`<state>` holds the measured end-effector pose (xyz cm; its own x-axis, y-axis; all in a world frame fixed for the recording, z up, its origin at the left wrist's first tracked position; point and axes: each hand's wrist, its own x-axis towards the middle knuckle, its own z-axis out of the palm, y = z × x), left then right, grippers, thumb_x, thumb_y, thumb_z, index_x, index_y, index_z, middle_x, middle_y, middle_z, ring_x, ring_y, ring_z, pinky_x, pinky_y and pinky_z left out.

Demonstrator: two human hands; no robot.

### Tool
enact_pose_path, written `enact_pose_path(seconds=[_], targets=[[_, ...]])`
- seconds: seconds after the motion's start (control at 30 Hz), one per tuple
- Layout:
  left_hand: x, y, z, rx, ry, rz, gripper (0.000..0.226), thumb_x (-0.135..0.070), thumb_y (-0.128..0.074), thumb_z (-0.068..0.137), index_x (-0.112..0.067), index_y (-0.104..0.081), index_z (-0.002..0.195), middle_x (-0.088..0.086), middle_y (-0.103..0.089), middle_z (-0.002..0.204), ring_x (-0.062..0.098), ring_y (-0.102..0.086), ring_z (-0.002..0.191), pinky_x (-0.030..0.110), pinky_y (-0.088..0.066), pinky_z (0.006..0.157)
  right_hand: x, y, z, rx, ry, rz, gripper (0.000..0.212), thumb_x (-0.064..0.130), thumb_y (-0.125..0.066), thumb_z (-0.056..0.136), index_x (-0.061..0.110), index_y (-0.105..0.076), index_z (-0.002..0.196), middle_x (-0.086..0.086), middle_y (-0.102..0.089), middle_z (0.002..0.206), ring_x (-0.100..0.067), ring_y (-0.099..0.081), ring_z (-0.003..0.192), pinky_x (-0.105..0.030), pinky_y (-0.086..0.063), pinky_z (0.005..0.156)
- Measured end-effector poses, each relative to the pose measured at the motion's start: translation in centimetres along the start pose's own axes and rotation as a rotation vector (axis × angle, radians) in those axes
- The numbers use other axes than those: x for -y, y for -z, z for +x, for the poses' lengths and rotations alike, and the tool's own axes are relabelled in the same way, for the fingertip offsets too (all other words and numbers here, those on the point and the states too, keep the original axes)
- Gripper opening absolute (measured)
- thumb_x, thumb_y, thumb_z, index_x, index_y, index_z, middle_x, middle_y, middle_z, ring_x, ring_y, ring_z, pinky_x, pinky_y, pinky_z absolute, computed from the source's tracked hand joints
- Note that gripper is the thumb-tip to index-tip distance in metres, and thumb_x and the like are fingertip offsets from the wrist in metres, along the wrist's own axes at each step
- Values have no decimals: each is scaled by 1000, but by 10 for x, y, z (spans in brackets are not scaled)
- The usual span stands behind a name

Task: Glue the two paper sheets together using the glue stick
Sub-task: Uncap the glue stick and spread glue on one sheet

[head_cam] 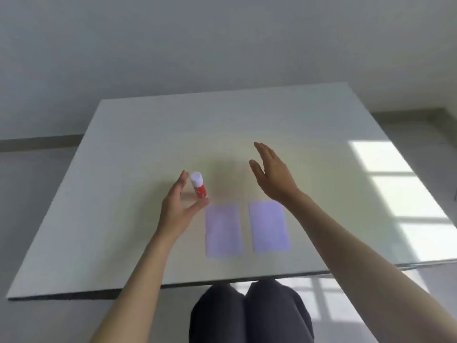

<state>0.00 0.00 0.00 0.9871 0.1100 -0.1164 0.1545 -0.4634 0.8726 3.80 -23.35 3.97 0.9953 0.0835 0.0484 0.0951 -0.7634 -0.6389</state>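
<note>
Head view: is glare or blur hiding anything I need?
Head view: sunlight glare sits on the table's right side, clear of both paper sheets; the whole frame is soft, the left hand around the glue stick slightly blurred; wide-angle bends the table edges.

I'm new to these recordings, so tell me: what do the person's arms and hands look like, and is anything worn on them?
Both forearms are bare, with no sleeves in view. The left hand and right hand wear no gloves; no rings, watch or bracelets are visible, though the picture is blurry.
</note>
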Motion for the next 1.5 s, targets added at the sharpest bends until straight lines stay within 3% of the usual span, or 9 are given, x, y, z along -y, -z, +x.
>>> enact_pose_path(seconds=[0.17,0.3,0.43,0.6,0.8,0.9,1.03,1.3,1.5], targets=[[1,-22,3,-38,-132,-7,22,-28,-73,78,-31,-59,94,-12,-62,93,14,-58,92,23,-44,75,-1,-3,-36,-153,154,0,52,30,-37,100,12,-26,148,-9,-30,155,-22,-27,144,-41,-27,115],[-5,-28,-5,-192,-107,-58,18,-22,-65,84,-12,-67,100,2,-67,89,21,-59,85,28,-43,74,4,3,-67,-193,154,74,50,29,-40,99,12,-31,146,-9,-37,151,-24,-37,137,-39,-34,110],[-23,-31,-18,-234,-177,-75,19,-16,-68,82,-9,-69,100,5,-65,88,22,-57,81,26,-38,70,13,11,-75,-267,144,72,35,26,-51,94,18,-53,129,-1,-69,101,-21,-66,78,-34,-54,77],[-45,-20,-35,-190,-434,104,45,-12,-75,75,-19,-67,118,-3,-53,91,14,-54,82,19,-40,72,38,16,-68,-122,-3,449,39,45,-57,88,9,-67,100,-1,-63,52,-5,-42,27,-15,-37,36],[-61,3,-51,-185,-645,414,44,-16,-75,76,-23,-67,119,0,-59,93,21,-58,86,33,-49,76,61,17,-67,146,16,399,46,41,-46,95,7,-63,69,-4,-59,52,-13,-47,33,-20,-35,38],[-62,6,-56,-179,-640,443,44,-16,-74,78,-23,-66,120,1,-60,97,21,-58,89,32,-49,77,57,20,-69,200,105,462,18,20,-60,90,9,-58,104,-6,-65,81,-17,-66,58,-17,-41,39],[-65,1,-58,-157,-635,454,43,-17,-71,80,-25,-64,122,1,-59,99,20,-58,89,30,-48,74,53,19,-72,147,-9,368,38,48,-57,87,11,-60,94,-5,-70,74,-16,-66,50,-18,-34,34],[-63,-6,-51,-167,-638,447,43,-19,-72,80,-26,-64,122,-3,-59,99,15,-56,86,27,-46,69,42,18,-75,189,-14,504,31,37,-59,90,10,-57,104,-5,-62,82,-18,-63,59,-22,-45,43],[-50,1,-46,-109,-476,389,26,-31,-73,77,-29,-73,103,-3,-62,82,17,-55,76,27,-39,64,28,20,-63,-93,9,618,8,9,-61,87,6,-60,95,-8,-61,79,-17,-60,55,-23,-51,46]])
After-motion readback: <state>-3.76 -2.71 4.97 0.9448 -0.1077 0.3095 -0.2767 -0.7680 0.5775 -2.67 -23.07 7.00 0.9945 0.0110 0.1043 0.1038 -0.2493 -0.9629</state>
